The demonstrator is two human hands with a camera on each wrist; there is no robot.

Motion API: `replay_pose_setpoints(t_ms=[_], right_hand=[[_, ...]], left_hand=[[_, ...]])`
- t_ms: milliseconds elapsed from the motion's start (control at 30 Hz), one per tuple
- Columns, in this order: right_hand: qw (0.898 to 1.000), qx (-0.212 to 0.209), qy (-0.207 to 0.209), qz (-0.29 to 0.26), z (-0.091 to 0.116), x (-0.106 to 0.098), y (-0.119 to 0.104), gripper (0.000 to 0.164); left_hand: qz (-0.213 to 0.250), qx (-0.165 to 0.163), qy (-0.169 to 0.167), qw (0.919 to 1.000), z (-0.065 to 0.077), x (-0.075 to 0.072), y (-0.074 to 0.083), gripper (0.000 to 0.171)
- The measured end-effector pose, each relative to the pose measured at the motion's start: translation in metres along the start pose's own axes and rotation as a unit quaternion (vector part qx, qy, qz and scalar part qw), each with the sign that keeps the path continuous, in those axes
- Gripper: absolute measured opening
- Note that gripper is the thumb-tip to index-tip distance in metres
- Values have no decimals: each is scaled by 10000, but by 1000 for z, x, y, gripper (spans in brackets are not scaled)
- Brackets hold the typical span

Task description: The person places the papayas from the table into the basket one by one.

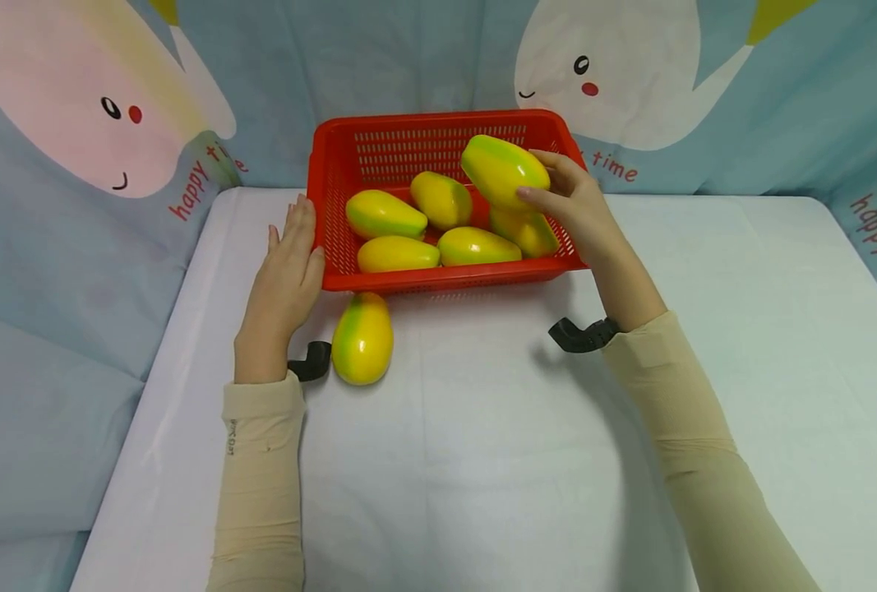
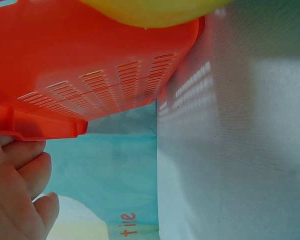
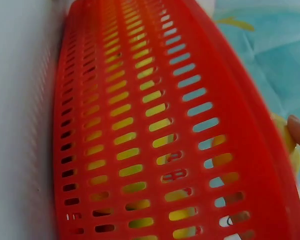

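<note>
My right hand point(image 1: 580, 201) grips a yellow papaya point(image 1: 503, 168) with a green streak, thumb and fingers on its right end, over the right part of a red basket point(image 1: 438, 279). Below it, several similar papayas point(image 1: 386, 214) lie inside the basket. The left hand point(image 1: 284, 267) rests against the basket's left side, fingers fairly straight along the rim; its fingertips point(image 2: 32, 150) show at the rim in the left wrist view. Another papaya point(image 1: 362, 339) lies on the table in front of the basket, near the left wrist. In the right wrist view the slotted basket wall point(image 3: 140, 125) hides most of the fruit.
A white cloth covers the table point(image 1: 482, 444). Behind the basket hangs a light blue curtain point(image 1: 408, 57) with cartoon prints, and it also lines the left side. Black wrist mounts point(image 1: 582, 335) stick out from both wrists.
</note>
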State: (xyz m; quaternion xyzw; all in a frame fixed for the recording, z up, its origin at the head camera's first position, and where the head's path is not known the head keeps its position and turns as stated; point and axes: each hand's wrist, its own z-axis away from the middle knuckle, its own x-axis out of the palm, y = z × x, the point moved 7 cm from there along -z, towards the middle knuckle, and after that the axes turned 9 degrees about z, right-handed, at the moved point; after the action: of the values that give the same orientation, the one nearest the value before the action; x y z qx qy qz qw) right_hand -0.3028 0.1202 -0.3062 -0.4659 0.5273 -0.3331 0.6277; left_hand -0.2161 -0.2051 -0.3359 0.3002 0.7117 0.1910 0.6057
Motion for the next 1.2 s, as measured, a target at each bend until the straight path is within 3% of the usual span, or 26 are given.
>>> replay_pose_setpoints(t_ms=[533,967,1200], right_hand=[[9949,738,-405,559,-38,11,-1,63],[9861,663,-424,1465,-55,18,2,66],[9835,667,-487,1612,-63,23,4,66]], left_hand=[[19,-33,3,10000,1,0,0,58],[15,-80,-28,10000,1,-1,-1,59],[27,-52,-43,10000,0,0,-1,59]])
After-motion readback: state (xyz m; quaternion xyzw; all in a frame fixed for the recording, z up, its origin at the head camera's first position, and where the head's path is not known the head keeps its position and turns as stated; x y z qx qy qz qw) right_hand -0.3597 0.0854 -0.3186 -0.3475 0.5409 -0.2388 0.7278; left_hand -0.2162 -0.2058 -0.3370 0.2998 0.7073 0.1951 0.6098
